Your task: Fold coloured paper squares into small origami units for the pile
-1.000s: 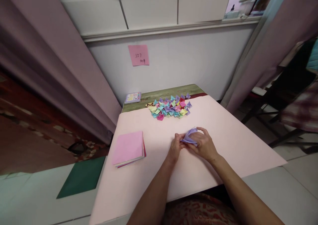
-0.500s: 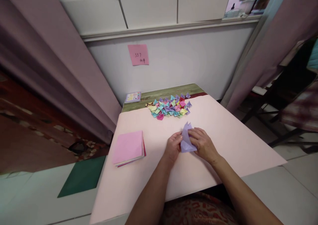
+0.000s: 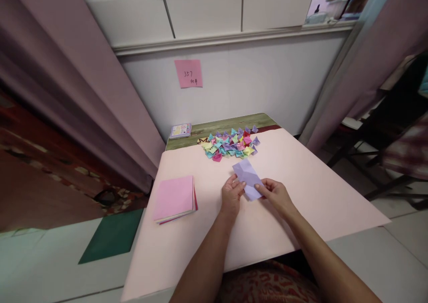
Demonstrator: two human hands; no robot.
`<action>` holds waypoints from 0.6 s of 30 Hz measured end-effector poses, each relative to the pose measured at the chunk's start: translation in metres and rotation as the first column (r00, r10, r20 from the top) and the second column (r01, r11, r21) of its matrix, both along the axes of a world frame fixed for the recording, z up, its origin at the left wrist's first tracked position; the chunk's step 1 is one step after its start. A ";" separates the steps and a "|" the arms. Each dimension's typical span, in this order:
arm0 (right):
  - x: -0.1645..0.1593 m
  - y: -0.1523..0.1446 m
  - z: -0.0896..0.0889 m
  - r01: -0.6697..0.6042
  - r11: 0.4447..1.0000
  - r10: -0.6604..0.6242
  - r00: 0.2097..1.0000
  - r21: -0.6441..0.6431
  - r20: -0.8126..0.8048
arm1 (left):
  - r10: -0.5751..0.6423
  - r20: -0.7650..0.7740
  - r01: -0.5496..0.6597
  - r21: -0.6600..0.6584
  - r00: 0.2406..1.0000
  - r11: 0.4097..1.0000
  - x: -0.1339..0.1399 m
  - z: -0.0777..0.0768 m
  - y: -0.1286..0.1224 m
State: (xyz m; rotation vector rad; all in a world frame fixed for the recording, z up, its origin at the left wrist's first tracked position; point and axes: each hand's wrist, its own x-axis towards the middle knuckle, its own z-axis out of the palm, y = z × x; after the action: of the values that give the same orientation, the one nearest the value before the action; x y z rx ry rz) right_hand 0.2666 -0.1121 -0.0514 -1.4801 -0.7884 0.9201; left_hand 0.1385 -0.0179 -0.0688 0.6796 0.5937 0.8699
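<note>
While the left hand (image 3: 232,195) and right hand (image 3: 278,195) pinch lilac paper (image 3: 248,174), folded pieces (image 3: 230,146) lie beyond, stacked sheets (image 3: 175,197) to the left.

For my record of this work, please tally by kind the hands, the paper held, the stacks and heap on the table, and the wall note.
Left hand, right hand: 2
Purple paper: 1
Pink-topped stack, printed stack: 2
Heap of folded pieces (overlapping, counted as one): 1
Wall note: 1
Total: 7
</note>
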 end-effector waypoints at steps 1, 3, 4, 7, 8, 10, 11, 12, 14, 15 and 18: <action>0.000 0.001 0.000 -0.006 1.000 0.005 1.000 0.005 0.024 | -0.027 0.003 0.027 0.006 1.000 1.000 0.000 0.000 -0.001; 0.001 0.001 0.001 -0.032 0.999 0.030 0.997 0.019 0.076 | -0.080 -0.007 0.081 0.014 0.997 0.997 -0.001 0.001 -0.003; 0.002 0.000 0.002 -0.044 0.998 0.040 0.993 0.033 0.108 | -0.095 -0.020 0.095 0.014 0.995 0.995 -0.001 0.001 -0.003; 0.006 -0.006 0.009 -0.096 0.987 0.061 0.965 0.126 0.257 | -0.068 -0.040 0.068 -0.003 0.997 0.998 -0.001 0.000 -0.004; 0.007 -0.008 0.010 -0.138 0.977 0.076 0.939 0.165 0.336 | -0.042 -0.032 0.042 -0.013 0.999 0.999 -0.001 -0.001 -0.003; 0.008 -0.010 0.011 -0.249 0.945 0.111 0.853 0.211 0.510 | 0.007 -0.012 -0.008 -0.032 1.000 0.999 -0.001 -0.002 -0.002; 0.008 -0.010 0.011 -0.293 0.931 0.117 0.806 0.219 0.581 | 0.027 -0.007 -0.027 -0.039 1.000 0.999 -0.001 -0.003 -0.001; 0.008 -0.010 0.010 -0.317 0.921 0.109 0.767 0.226 0.632 | 0.040 -0.006 -0.040 -0.042 0.999 0.998 -0.001 -0.003 -0.001; 0.006 -0.007 0.006 -0.313 0.916 0.066 0.732 0.249 0.678 | 0.049 -0.016 -0.049 -0.037 0.999 0.998 0.000 -0.003 -0.001; 0.005 -0.005 0.004 -0.291 0.919 0.034 0.730 0.266 0.682 | 0.045 -0.021 -0.046 -0.027 0.999 0.999 0.000 -0.003 -0.001; 0.002 -0.001 -0.001 -0.171 0.934 -0.078 0.759 0.314 0.646 | 0.023 -0.037 -0.022 0.018 0.999 1.000 -0.001 0.000 -0.004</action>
State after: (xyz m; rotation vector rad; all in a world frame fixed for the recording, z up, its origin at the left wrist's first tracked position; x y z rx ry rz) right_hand 0.2681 -0.1128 -0.0528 -1.4536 -1.4301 0.2328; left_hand 0.1376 -0.0217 -0.0688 0.7072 0.6292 0.8859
